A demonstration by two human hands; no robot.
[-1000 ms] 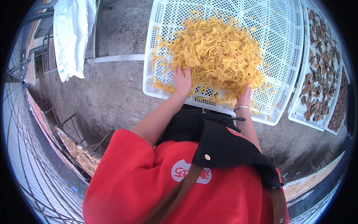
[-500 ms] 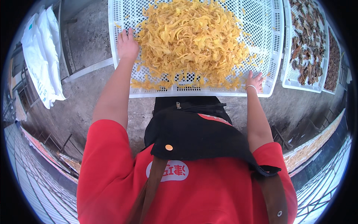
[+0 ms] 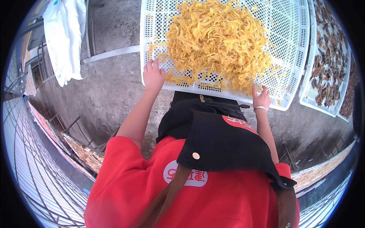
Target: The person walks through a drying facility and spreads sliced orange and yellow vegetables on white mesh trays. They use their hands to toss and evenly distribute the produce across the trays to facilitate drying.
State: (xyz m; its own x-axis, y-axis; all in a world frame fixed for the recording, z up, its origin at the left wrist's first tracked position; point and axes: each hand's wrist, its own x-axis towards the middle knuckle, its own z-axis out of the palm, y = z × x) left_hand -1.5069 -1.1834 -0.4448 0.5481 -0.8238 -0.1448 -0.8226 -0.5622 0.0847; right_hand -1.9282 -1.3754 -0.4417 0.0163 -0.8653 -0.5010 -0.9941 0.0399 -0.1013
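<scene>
A white perforated plastic tray (image 3: 286,60) lies in front of me, with a heap of yellow, curled dried strips (image 3: 218,43) in its middle. Looser strips are scattered around the heap. At the tray's near left corner is my left hand (image 3: 154,75), open, fingers stretched forward over the rim, holding nothing. My right hand (image 3: 261,98) is at the near rim toward the right, beside the heap's lower right edge. Its fingers are spread and it holds nothing; whether the fingertips touch the strips I cannot tell.
To the right stand another white tray (image 3: 305,94) with dark brown dried pieces (image 3: 327,72) and a further tray of brown bits (image 3: 348,99). White sacks (image 3: 65,40) hang at the left beside metal framing. Grey concrete floor (image 3: 110,89) runs underneath. Strips lie on long racks behind me at both sides.
My view has turned, so the tray appears farther right. My left hand has come back along the left rim to the near corner. My right hand is slightly closer to the heap.
</scene>
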